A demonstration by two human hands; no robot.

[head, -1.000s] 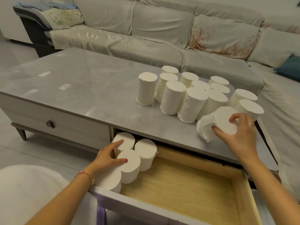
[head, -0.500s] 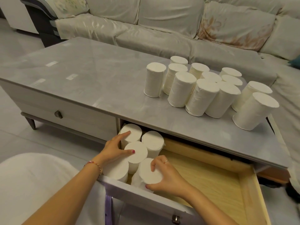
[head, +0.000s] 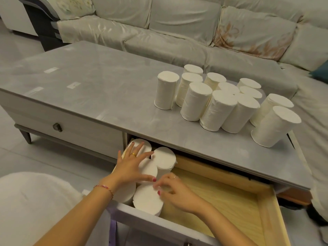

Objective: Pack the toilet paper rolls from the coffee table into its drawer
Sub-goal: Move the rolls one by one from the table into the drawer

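Note:
Several white toilet paper rolls [head: 218,107] stand upright in a cluster on the right half of the grey coffee table [head: 106,89]. Below them the wooden drawer [head: 230,201] is pulled out. Several rolls stand packed in its left end, one of them [head: 164,159] at the back. My left hand [head: 131,166] lies flat on their tops with fingers spread. My right hand [head: 177,192] curls around the right side of the frontmost roll [head: 145,201], fingertips on its top.
A closed drawer with a dark knob [head: 57,127] is on the table's left. A pale sofa [head: 177,32] runs behind and right of the table. One roll [head: 276,126] stands near the table's right edge. A white fluffy seat [head: 35,201] is at bottom left.
My right hand took a roll from the table's right end down into the drawer's front left. My left hand slid further over the packed rolls' tops.

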